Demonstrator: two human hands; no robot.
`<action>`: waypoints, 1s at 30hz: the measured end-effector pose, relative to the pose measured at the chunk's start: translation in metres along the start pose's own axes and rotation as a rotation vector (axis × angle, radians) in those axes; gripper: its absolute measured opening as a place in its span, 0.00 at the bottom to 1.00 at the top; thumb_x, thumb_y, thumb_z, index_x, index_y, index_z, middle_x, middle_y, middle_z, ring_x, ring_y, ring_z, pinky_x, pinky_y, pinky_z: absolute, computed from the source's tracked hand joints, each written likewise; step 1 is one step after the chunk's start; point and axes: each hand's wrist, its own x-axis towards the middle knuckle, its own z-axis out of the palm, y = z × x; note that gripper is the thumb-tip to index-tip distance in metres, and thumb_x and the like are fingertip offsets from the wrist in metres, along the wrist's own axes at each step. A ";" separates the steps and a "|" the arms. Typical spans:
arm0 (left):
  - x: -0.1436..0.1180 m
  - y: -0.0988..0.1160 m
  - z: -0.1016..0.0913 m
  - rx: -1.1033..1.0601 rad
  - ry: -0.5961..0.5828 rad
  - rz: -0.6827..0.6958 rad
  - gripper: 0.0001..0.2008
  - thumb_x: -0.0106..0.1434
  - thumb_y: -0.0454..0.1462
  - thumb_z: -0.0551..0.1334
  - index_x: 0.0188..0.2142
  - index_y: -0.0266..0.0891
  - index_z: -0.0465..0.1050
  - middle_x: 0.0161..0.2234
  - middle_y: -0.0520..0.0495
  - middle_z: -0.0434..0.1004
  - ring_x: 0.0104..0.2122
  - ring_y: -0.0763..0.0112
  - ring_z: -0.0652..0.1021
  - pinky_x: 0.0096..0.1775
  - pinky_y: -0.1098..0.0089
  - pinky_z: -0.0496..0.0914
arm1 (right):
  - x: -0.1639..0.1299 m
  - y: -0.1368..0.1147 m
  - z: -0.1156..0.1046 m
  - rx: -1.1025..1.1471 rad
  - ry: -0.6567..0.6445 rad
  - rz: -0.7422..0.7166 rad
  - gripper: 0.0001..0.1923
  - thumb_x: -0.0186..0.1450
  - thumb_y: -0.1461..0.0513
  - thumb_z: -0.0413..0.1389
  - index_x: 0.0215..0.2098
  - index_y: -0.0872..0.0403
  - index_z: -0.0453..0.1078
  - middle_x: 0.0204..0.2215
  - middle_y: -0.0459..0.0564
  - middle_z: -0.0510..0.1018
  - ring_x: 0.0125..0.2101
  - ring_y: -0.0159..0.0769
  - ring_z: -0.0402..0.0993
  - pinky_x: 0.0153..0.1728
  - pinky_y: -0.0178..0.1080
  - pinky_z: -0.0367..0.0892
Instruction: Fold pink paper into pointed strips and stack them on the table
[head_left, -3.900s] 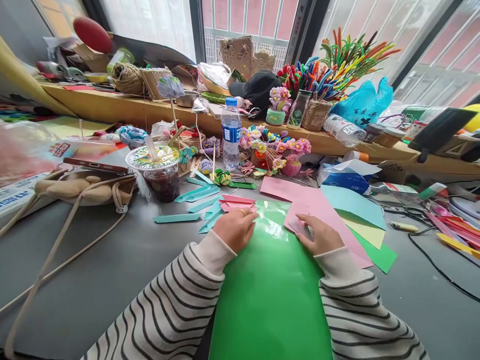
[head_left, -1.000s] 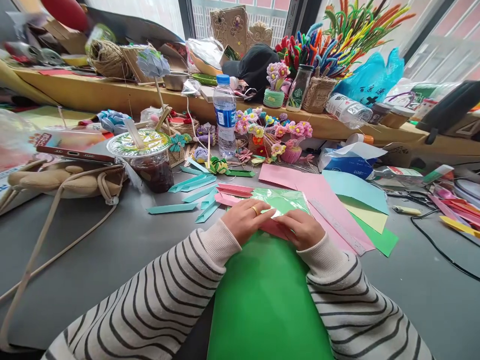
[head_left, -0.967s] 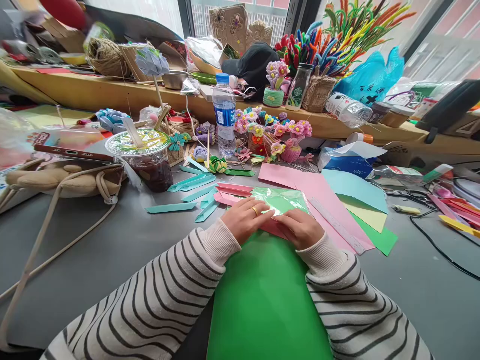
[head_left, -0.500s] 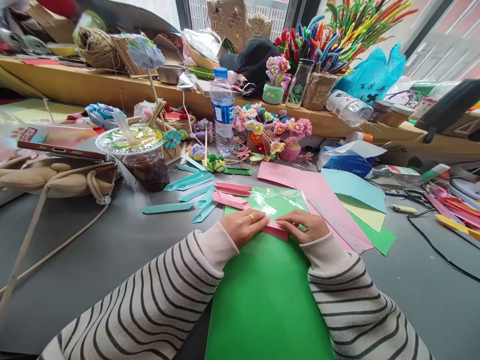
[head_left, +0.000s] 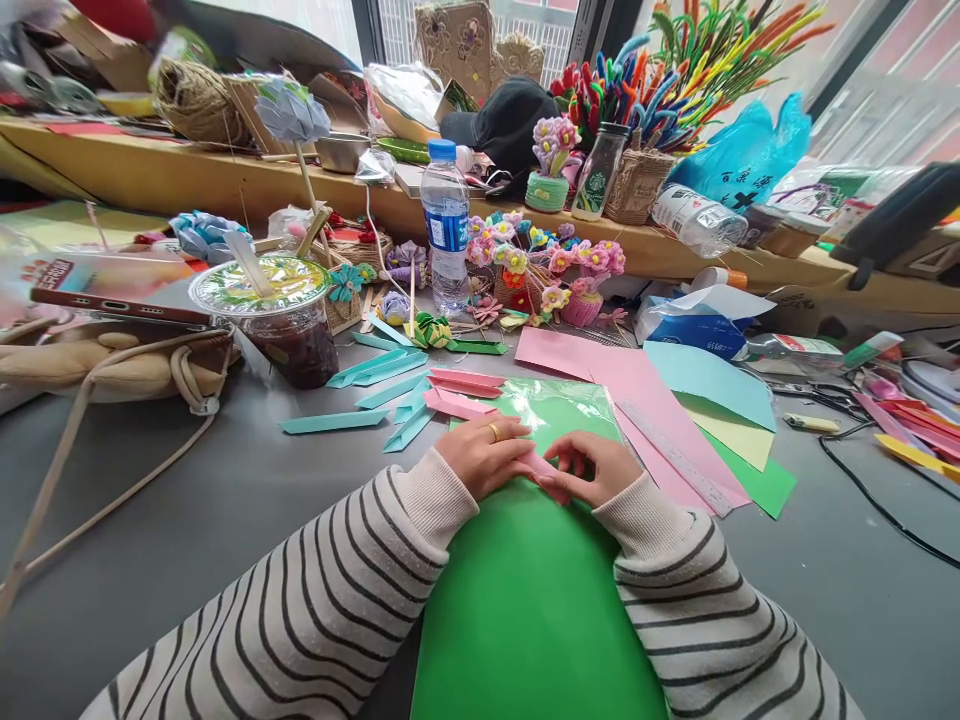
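Grey tabletop point(head_left: 187, 520) fills the head view, smooth and matte, crowded at the far edge below a wooden ledge and bright windows.

Compared with half a second ago, the pink paper strip point(head_left: 541, 467) no longer lies pressed flat: both hands have drawn closer together and the right fingers have curled in over its end. The camera sits almost the same, only a touch nearer.

The left hand point(head_left: 486, 457), a ring on one finger, is loosely curled and pinches the strip's left end between thumb and fingertips. The right hand point(head_left: 589, 468) is bent at the knuckles, pinching the strip's right end, so the folded pink piece runs between the two hands just above the green sheet point(head_left: 536, 610). That sheet is glossy and flat, reaching toward the person between the striped knit sleeves.

Beyond the hands lies a clear shiny plastic sleeve point(head_left: 559, 405) over green paper. Left of it are folded pink strips point(head_left: 457, 392) and teal strips point(head_left: 379, 385), crisp and pointed. To the right, pink, blue, yellow and green sheets overlap, with a translucent ruler point(head_left: 675, 458) across the pink one. A sealed drink cup point(head_left: 281, 320) and a water bottle point(head_left: 445, 228) stand further back.
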 end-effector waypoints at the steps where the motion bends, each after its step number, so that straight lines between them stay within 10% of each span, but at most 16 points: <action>1: 0.002 0.001 -0.003 -0.011 0.012 -0.038 0.13 0.56 0.41 0.53 0.37 0.36 0.68 0.36 0.42 0.73 0.40 0.65 0.72 0.42 0.65 0.66 | 0.000 -0.001 0.000 0.017 -0.021 0.023 0.13 0.49 0.56 0.56 0.26 0.58 0.67 0.17 0.45 0.67 0.18 0.28 0.61 0.19 0.32 0.58; 10: 0.017 0.015 -0.020 -0.568 0.373 -0.871 0.29 0.50 0.39 0.60 0.49 0.35 0.50 0.48 0.36 0.59 0.48 0.64 0.65 0.46 0.62 0.63 | -0.001 -0.003 -0.005 0.337 0.045 0.194 0.14 0.47 0.55 0.56 0.25 0.57 0.66 0.15 0.42 0.63 0.17 0.26 0.57 0.17 0.31 0.53; 15: 0.031 0.031 -0.009 -1.136 0.273 -1.261 0.26 0.47 0.37 0.62 0.44 0.33 0.54 0.47 0.33 0.60 0.45 0.63 0.68 0.45 0.64 0.63 | -0.001 -0.001 0.000 0.519 0.198 0.172 0.17 0.46 0.52 0.57 0.26 0.57 0.66 0.17 0.44 0.66 0.17 0.28 0.60 0.16 0.32 0.55; 23: 0.048 0.037 0.002 -1.275 0.307 -1.251 0.15 0.44 0.38 0.64 0.29 0.34 0.62 0.27 0.47 0.72 0.28 0.71 0.74 0.33 0.68 0.67 | -0.002 -0.008 0.012 0.209 0.265 0.041 0.12 0.48 0.55 0.56 0.26 0.55 0.65 0.16 0.43 0.67 0.16 0.27 0.60 0.15 0.31 0.57; 30: 0.041 0.037 0.010 -1.223 0.241 -1.107 0.16 0.43 0.41 0.64 0.28 0.34 0.61 0.24 0.53 0.67 0.25 0.74 0.72 0.30 0.69 0.69 | 0.001 -0.008 0.005 0.374 0.386 0.131 0.18 0.49 0.50 0.54 0.28 0.56 0.65 0.23 0.49 0.71 0.21 0.32 0.66 0.20 0.34 0.62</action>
